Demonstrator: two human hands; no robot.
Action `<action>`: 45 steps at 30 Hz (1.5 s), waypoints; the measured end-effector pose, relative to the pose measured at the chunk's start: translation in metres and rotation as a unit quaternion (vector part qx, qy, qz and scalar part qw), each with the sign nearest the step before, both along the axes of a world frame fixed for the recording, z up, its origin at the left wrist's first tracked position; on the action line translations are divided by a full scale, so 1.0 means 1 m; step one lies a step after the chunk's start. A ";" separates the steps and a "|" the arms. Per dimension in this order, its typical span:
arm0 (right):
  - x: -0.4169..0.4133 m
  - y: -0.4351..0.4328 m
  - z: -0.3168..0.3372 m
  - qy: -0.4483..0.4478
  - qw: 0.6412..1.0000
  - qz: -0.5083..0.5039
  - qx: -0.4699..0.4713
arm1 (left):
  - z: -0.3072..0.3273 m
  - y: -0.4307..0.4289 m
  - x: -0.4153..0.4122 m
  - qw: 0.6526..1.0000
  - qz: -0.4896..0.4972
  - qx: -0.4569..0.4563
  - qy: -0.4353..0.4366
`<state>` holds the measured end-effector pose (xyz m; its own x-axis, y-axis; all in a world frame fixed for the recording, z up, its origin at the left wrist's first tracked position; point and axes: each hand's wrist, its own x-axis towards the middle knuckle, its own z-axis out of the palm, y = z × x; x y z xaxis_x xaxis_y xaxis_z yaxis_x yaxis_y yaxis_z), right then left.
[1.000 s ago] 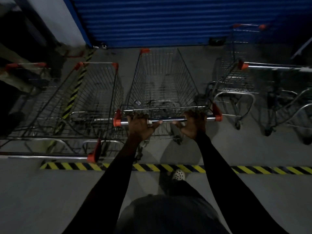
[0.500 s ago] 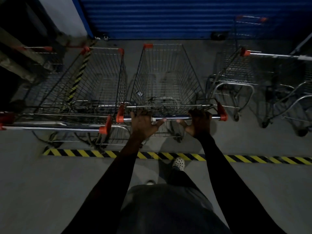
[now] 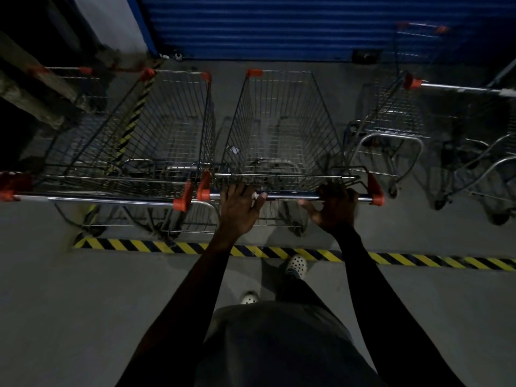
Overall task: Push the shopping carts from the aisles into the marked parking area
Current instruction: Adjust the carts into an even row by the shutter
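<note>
Grey concrete floor (image 3: 69, 303), smooth and matt, fills the dim room up to a blue ribbed roller shutter (image 3: 279, 26) at the back. At far left stand rough, dark slanting beams (image 3: 33, 88) and a pale wall edge. A strip of yellow-and-black hazard tape (image 3: 167, 247) runs across the floor from left to right, and a second strip (image 3: 134, 113) runs away toward the shutter, seen through wire mesh.

Beyond the cross strip, the left cart (image 3: 178, 121) is a chrome wire basket with red plastic corner caps; its handle reaches to the frame's left edge. Just beside it, caps almost touching, stands the middle shopping cart (image 3: 279, 121), the same tapering mesh basket, nose toward the shutter, wheels past the tape.

On its handle bar (image 3: 290, 195), a shiny tube between red end pieces, the left hand (image 3: 238, 210) lies with fingers draped over the top and thumb stretched along the bar; I cannot tell whether the fingers close under it. The right hand (image 3: 335, 210) has its fingers hooked over the bar, grasping it, thumb splayed inward. Both arms wear dark sleeves.

A white perforated clog (image 3: 297, 263) touches the tape. Further right, two more carts (image 3: 391, 115) stand in shadow, well apart from the middle one.
</note>
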<state>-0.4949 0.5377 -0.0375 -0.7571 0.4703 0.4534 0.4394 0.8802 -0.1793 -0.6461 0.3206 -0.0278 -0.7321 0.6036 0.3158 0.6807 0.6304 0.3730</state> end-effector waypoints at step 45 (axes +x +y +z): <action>-0.017 0.027 -0.008 -0.001 1.000 0.004 0.019 | 0.023 0.014 -0.022 0.984 -0.018 -0.108 -0.139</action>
<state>-0.5119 0.5645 -0.0458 -0.7616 0.4470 0.4693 0.4333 0.8897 -0.1442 -0.6685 0.3351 -0.0052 -0.7491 0.6616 -0.0334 0.5941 0.6933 0.4080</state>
